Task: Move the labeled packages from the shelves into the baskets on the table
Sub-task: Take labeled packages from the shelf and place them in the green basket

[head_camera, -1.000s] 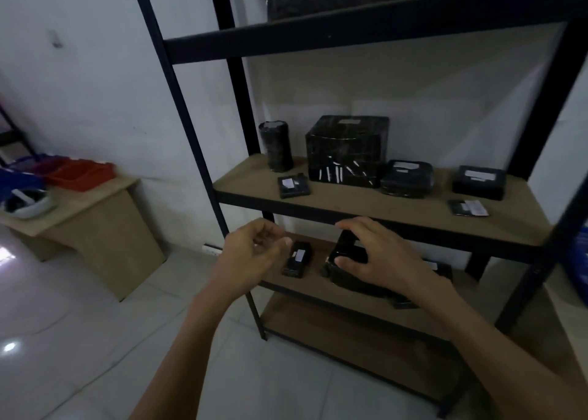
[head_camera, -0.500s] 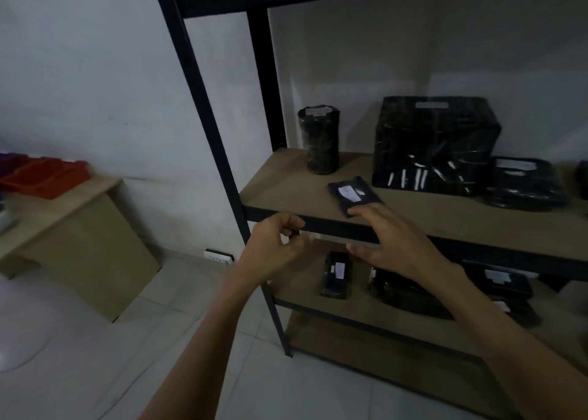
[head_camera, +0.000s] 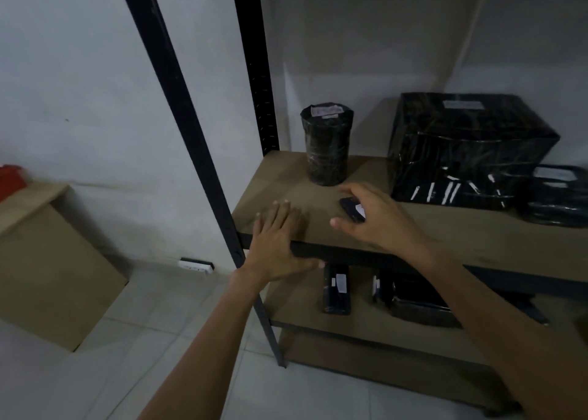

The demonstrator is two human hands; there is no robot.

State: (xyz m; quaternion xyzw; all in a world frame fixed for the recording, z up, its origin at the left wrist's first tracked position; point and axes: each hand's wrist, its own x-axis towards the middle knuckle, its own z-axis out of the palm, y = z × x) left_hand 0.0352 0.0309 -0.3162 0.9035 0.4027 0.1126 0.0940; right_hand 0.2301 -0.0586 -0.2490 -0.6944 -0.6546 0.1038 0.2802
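Note:
A small flat black package [head_camera: 351, 209] with a white label lies on the middle shelf board [head_camera: 477, 235]. My right hand [head_camera: 381, 219] arches over it, index finger at its far edge and thumb at its near side, gripping it. My left hand [head_camera: 276, 244] lies flat on the shelf's front left corner, fingers straight, thumb under the edge. Behind stand a black wrapped cylinder [head_camera: 327, 146], a large black wrapped box [head_camera: 461, 146] and a flat black package [head_camera: 556, 193]. Only a corner of a red basket [head_camera: 9, 177] shows on the table [head_camera: 31, 203] at far left.
Black shelf posts [head_camera: 178, 101] rise just left of my hands. The lower shelf holds a narrow labeled package [head_camera: 336, 289] and a bulkier black one [head_camera: 413, 302]. A white power strip [head_camera: 195, 265] lies at the wall's foot. Pale floor tiles spread below.
I have moved closer to the shelf. My right hand went from hovering before the small package to closing over it. My left hand opened and settled flat on the shelf edge.

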